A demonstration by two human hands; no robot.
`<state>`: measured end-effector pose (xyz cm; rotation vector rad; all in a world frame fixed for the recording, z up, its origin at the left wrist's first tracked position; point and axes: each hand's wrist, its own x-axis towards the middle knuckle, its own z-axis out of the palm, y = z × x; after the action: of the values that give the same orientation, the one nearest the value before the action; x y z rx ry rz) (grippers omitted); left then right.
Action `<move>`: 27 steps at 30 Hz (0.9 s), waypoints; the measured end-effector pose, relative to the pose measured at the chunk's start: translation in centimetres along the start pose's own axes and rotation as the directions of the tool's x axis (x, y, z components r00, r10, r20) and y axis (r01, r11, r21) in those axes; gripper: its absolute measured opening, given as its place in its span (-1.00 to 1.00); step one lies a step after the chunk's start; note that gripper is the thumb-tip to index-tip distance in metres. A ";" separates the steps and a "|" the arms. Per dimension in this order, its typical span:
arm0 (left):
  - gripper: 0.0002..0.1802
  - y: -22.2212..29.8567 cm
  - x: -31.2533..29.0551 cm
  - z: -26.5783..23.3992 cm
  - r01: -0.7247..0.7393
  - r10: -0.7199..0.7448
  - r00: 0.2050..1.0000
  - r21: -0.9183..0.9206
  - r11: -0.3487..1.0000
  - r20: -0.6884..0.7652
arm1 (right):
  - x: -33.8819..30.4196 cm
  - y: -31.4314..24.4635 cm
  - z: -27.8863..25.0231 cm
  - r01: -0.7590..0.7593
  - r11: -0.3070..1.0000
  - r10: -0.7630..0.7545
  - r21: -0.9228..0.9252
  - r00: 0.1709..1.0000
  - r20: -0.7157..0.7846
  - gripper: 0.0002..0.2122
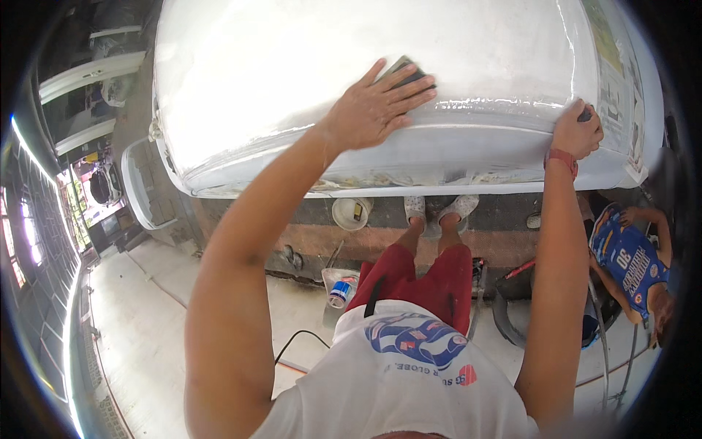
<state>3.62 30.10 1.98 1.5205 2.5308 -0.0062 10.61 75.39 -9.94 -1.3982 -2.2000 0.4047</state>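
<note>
A large white vehicle panel [292, 66], wet and shiny along its near edge, spreads in front of me. My left hand [376, 110] lies on it with fingers stretched over a dark grey sanding pad [404, 73], holding it against the surface. Farther right, my right hand [578, 133] is closed at the panel's right corner, with a red band at the wrist. A small dark thing [585, 114] shows between its fingers; its kind I cannot make out. Water streaks run down the panel near that hand.
A white bucket [352, 214] with something inside stands below the panel edge by my feet. A blue-labelled bottle [339, 293] is beside my leg. Another person in a blue jersey [630, 252] is at the right. Hoses and cables cross the floor. A loose white panel [137, 183] stands left.
</note>
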 end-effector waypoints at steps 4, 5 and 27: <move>-0.37 -5.7 -7.8 -0.1 -0.119 0.061 0.962 0.208 0.971 0.265 | 0.2 0.3 -0.5 -0.010 1.000 0.011 -0.004 0.999 0.040 -0.57; -0.36 -8.3 -12.5 -0.3 -0.093 0.013 0.948 0.237 0.967 0.318 | 0.3 0.3 -0.3 0.004 1.000 -0.004 0.009 1.000 0.024 -0.57; -0.41 -2.8 1.3 -1.5 -0.273 0.248 0.939 0.079 0.959 0.240 | -0.3 -0.4 -0.5 0.039 0.999 -0.040 -0.031 0.999 -0.023 -0.60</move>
<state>0.37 30.03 3.00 1.7749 2.1685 -0.2729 10.67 74.98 -9.38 -1.3659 -2.2195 0.3405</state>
